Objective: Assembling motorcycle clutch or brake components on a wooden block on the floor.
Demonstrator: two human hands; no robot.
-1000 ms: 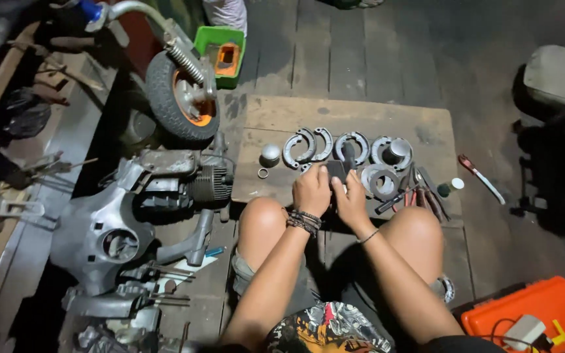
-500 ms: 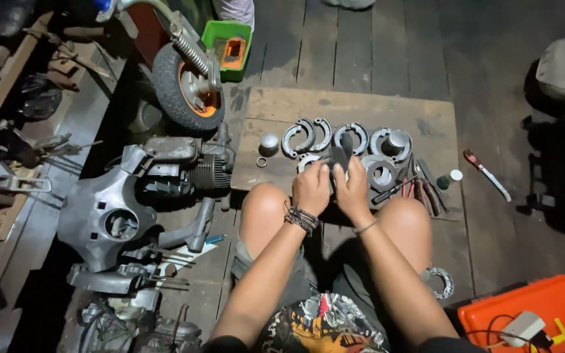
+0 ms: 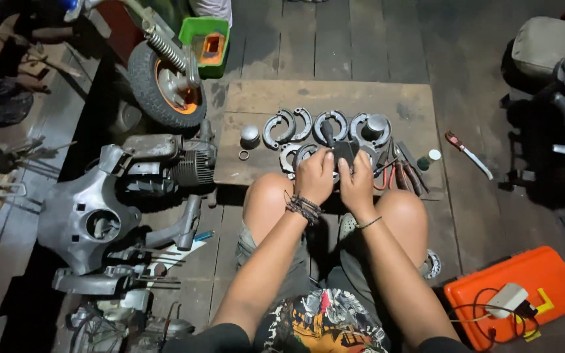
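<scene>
Both hands have lifted slightly off the board since the earlier frame and now meet just above the knees, the left hand (image 3: 314, 175) and right hand (image 3: 357, 178) pinching 1 small dark part (image 3: 344, 154) between their fingertips. It hangs over the wooden board (image 3: 335, 99), just in front of the curved brake shoes (image 3: 287, 125) and beside the pliers (image 3: 395, 171). Such a fingertip grip looks thin; a slip could drop the part among the loose metal pieces, or let it roll off toward the gaps in the plank floor (image 3: 335, 39), hard to find in this dim light.
</scene>
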